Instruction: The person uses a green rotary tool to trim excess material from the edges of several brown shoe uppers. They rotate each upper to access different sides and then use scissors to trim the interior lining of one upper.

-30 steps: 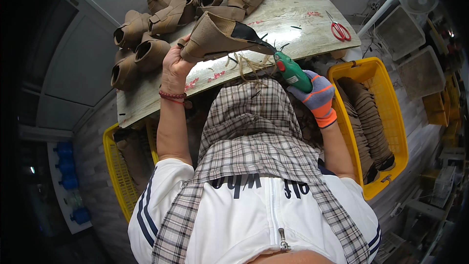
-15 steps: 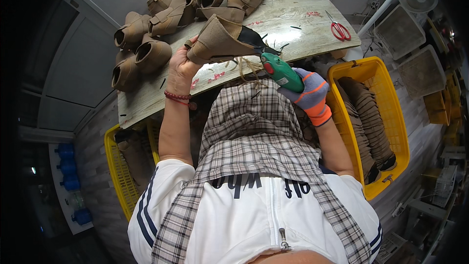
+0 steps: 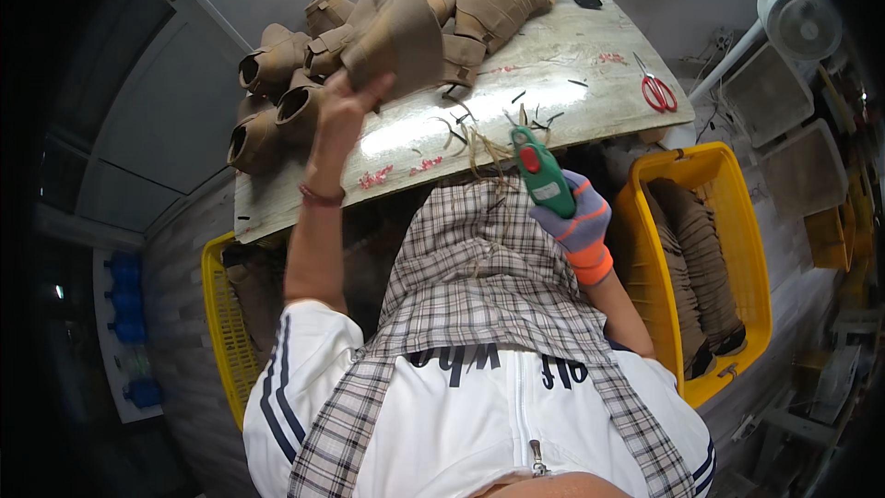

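Your left hand [image 3: 346,112] is holding a brown fabric piece [image 3: 402,41] above the table [image 3: 604,32], before a pile of brown pieces [image 3: 272,63].

The piece is blurring, so its details are hard to make out; your bare left grip is pinching its lower edge, while your gloved right hand [image 3: 583,221] is clasping a green tool [image 3: 542,171] bearing a pale label [image 3: 548,192] too small to read; dark upside-down lettering [image 3: 452,364] is crossing your white top [image 3: 461,433], apron straps [image 3: 339,424] partly covering it; at your right, a yellow basket [image 3: 751,286] is holding two rows of stacked brown pieces [image 3: 708,254]; at your left, another yellow basket [image 3: 221,314] is holding dim brown pieces [image 3: 253,281], your sleeve [image 3: 309,350] partly hiding it.
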{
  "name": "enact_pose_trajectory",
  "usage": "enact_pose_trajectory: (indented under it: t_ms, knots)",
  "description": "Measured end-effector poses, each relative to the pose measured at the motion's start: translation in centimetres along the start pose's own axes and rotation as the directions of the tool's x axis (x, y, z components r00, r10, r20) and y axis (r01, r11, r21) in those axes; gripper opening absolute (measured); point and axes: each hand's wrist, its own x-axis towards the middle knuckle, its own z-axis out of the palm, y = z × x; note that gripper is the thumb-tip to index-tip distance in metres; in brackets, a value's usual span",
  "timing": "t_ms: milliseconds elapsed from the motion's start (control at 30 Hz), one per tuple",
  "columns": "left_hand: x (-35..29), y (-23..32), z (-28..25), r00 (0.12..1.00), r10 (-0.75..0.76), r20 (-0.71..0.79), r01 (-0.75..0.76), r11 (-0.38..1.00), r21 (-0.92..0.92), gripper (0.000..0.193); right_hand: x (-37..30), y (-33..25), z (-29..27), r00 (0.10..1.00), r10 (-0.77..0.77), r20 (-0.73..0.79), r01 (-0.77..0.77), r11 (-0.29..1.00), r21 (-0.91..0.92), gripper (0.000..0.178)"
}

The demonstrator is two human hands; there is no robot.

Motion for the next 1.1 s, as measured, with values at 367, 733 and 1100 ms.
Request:
enact_pose_trajectory:
  t_ms: [367, 733, 1100]
  knots:
    - [14.8, -11.1, -2.4, 0.829, -0.349, -0.437, 0.089, 0.854, -0.513, 0.02, -1.6, 3.1, -2.1, 0.978, 0.142, -0.152, -0.165, 0.974, -0.152, 0.048]
    - [9.8, -16.3, 13.3, 0.45, -0.886, -0.112, 0.163, 0.205, -0.965, 0.037, -1.9, 4.8, -2.3, 0.933, 0.336, -0.128, -0.339, 0.941, -0.007, 0.044]
    - [-4.6, -10.4, 9.5, 0.892, -0.302, -0.337, -0.09, 0.61, -0.787, 0.031, 0.6, 2.7, 1.0, 0.921, 0.388, -0.022, -0.388, 0.915, -0.113, 0.043]
